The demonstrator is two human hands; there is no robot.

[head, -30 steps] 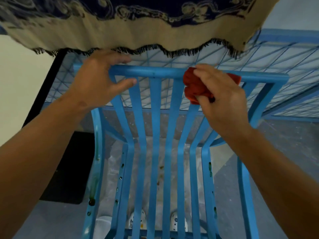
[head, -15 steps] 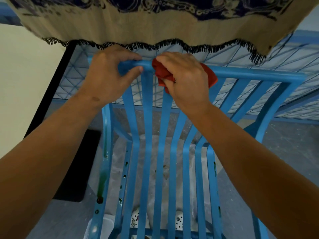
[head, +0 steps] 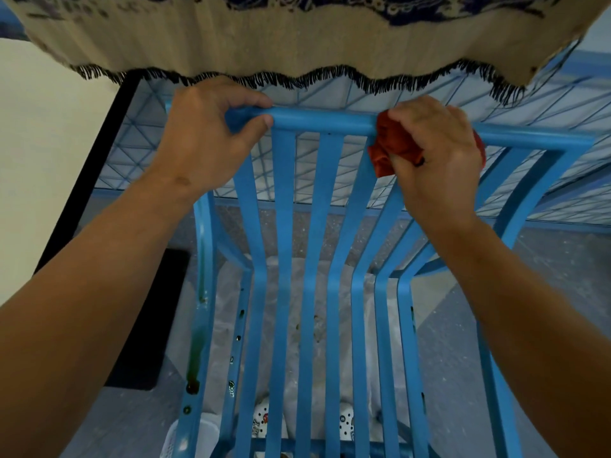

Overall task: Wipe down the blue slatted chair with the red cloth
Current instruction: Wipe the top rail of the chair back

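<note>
The blue slatted chair (head: 325, 122) fills the middle of the view, its top rail running left to right and its slats (head: 284, 259) dropping toward me. My left hand (head: 211, 137) grips the left end of the top rail. My right hand (head: 436, 150) presses the bunched red cloth (head: 391, 147) against the rail right of centre, where a slat meets it. Most of the cloth is hidden under my fingers. Dark drip stains (head: 195, 358) mark the chair's left side post.
A beige fringed fabric with a dark blue pattern (head: 297, 38) hangs just above the rail. A blue wire-grid frame (head: 545, 104) stands behind the chair. White plastic sheeting (head: 320, 325) and patterned clogs (head: 263, 421) lie on the grey floor below; a black mat (head: 145, 325) sits left.
My right hand has slid the red cloth rightward along the top rail, away from my left hand. One second ago it was moving leftward. The left hand keeps its grip.
</note>
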